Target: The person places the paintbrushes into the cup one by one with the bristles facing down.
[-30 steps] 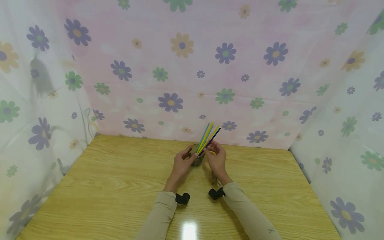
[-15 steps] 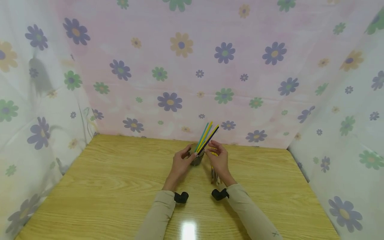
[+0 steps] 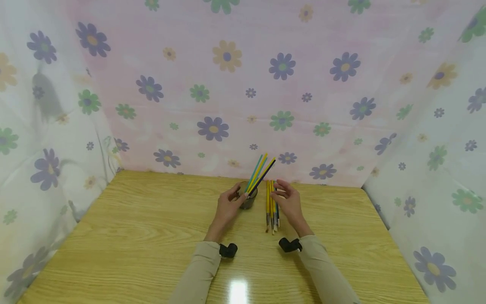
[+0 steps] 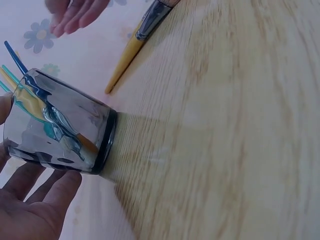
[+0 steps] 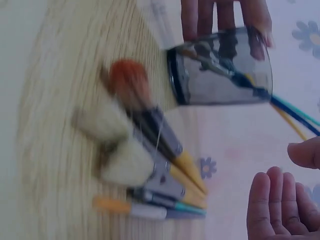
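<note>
My left hand [image 3: 227, 207] grips a smoky see-through glass [image 3: 247, 203] standing on the table, fingers behind it and thumb by the rim. Several thin paintbrushes [image 3: 262, 172] with yellow, teal and dark blue handles lean to the right in it. Through its wall in the left wrist view, the brushes' lower ends [image 4: 65, 132] show, bent by the glass. To the right of the glass, more paintbrushes [image 3: 271, 207] lie in a row, bristles toward me. My right hand [image 3: 291, 206] hovers beside their handle ends, holding nothing, its fingers [image 5: 260, 200] loosely extended.
The wooden table [image 3: 144, 236] reaches back to a flower-printed cloth [image 3: 228, 93], which also hangs along both sides. A black wrist camera [image 3: 228, 250] sits on the left wrist and another black camera [image 3: 290, 245] on the right one.
My right hand has moved away from the brushes in the glass, to the right, uncovering the row of brushes on the table. The left hand stays on the glass.
</note>
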The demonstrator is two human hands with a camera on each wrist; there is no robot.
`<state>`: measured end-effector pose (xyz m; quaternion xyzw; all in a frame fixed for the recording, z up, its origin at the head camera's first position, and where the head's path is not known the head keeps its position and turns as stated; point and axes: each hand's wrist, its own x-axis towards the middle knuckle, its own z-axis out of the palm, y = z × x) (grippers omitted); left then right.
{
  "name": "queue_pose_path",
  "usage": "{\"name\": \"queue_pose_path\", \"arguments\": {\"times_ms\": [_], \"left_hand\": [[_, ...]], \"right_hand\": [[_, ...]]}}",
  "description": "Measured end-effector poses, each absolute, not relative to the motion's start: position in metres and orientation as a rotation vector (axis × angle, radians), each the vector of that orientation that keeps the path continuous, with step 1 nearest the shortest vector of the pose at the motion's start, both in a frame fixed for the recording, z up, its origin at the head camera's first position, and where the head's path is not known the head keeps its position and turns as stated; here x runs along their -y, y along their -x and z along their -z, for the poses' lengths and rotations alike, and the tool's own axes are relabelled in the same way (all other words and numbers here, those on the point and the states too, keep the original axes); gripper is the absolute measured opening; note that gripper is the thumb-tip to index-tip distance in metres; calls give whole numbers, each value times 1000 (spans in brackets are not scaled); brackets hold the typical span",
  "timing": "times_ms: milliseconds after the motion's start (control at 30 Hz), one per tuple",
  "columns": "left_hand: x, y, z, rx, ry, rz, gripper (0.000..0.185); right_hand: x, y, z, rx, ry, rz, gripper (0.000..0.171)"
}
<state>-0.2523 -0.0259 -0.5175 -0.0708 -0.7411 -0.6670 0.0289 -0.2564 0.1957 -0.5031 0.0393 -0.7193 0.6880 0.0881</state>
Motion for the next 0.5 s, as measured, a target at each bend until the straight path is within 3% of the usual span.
{"name": "queue_pose_path", "arguments": {"times_ms": [500], "left_hand": [[27, 256, 523, 2267, 237, 2076, 59]], "right_hand": [[-229, 259, 510, 2337, -1, -2148, 55]]}}
